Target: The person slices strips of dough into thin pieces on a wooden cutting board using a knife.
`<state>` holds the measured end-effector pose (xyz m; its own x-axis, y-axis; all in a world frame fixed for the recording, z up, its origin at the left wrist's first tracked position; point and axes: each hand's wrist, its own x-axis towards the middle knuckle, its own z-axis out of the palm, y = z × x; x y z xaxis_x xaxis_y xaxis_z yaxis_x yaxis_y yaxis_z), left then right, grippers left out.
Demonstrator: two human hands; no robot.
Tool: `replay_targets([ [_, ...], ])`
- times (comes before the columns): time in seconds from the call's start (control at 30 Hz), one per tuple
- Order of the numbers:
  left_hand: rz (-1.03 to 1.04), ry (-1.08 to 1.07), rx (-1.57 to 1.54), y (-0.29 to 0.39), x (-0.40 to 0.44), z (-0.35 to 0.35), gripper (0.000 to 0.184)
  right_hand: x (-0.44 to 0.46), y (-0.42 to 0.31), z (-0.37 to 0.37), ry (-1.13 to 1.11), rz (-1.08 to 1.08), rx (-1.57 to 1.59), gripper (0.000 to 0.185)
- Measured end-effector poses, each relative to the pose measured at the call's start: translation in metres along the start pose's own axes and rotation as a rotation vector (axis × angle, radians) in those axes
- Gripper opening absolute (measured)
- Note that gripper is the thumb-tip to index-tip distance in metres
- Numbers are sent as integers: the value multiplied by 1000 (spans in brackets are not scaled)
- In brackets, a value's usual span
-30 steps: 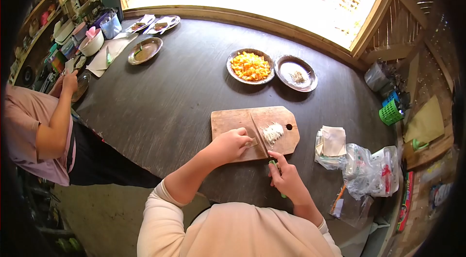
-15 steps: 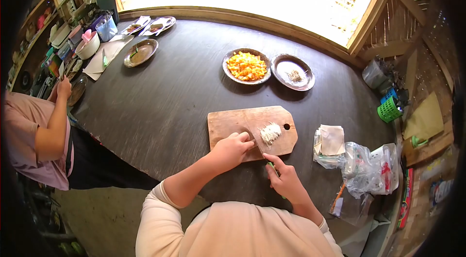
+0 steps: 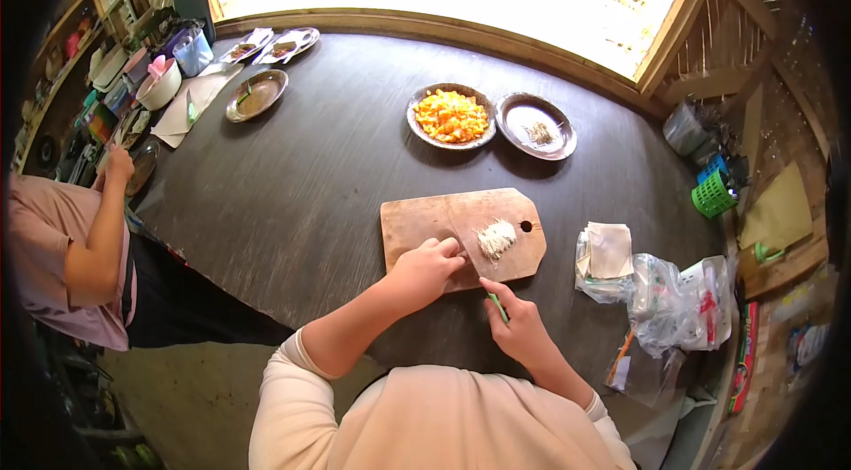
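Observation:
A wooden cutting board (image 3: 412, 222) lies on the dark table in front of me. My left hand (image 3: 424, 275) is closed, its curled fingertips pressed down on the board; what they pinch is hidden beneath them. My right hand (image 3: 521, 330) grips the green handle of a knife (image 3: 499, 306), whose blade reaches onto the board just right of my left fingertips. On the far side of the blade, a small heap of thin white shreds (image 3: 496, 240) sits near the hole in the board's right end.
Beyond the board stand a plate of chopped orange pieces (image 3: 449, 117) and a plate with a few shreds (image 3: 554, 140). Plastic bags (image 3: 660, 301) and folded cloths (image 3: 610, 250) lie at right. Another person (image 3: 80, 248) stands at left, near a brown plate (image 3: 270, 96) and tubs.
The knife handle and my right hand have tilted slightly, with the blade staying beside my left fingertips. My left hand keeps its place on the board. The view has shifted a little.

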<state>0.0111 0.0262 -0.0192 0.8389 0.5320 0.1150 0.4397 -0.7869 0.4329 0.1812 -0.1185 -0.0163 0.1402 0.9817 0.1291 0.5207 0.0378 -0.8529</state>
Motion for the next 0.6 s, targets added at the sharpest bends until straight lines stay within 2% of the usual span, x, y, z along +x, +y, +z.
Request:
replay_targets([
  [0.33, 4, -10, 19, 3, 1, -3, 26, -1, -5, -1, -39, 74, 6, 35],
  [0.6, -3, -13, 24, 3, 1, -1, 27, -1, 1, 2, 11, -8, 10, 33],
])
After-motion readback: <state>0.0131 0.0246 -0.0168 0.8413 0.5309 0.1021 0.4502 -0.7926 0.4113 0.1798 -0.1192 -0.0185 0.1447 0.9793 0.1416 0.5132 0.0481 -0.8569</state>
